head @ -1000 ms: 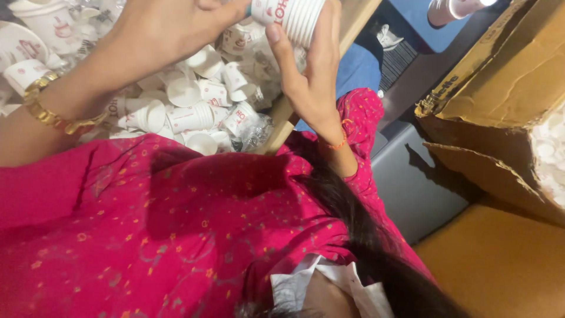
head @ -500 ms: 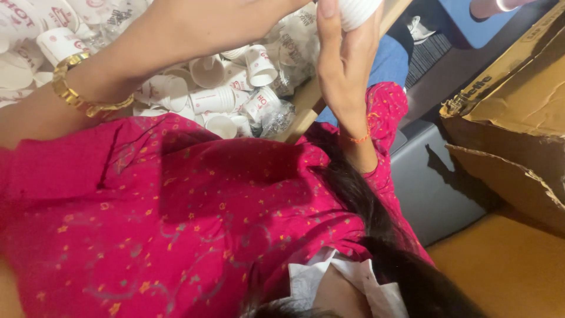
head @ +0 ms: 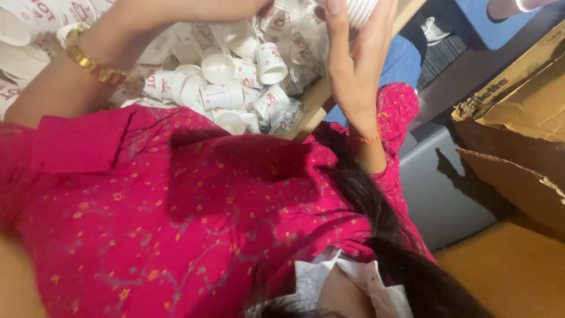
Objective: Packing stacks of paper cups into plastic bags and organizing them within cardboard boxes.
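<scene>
Fingers (head: 338, 23) of the right hand (head: 353, 65) are clasping a stack of white paper cups (head: 359, 9) at the frame's top edge, its long axis running up out of view. The left hand (head: 235, 7) is reaching beside it, its grip hidden, above loose cups (head: 223, 88) on the surface (head: 312, 100).

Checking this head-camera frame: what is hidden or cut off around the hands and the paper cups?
- Left hand: fingers cut off by the top edge, grip unknowable.
- Stack of white cups in the right hand: only its bottom shows.
- Table edge: the surface is buried under loose cups.
</scene>
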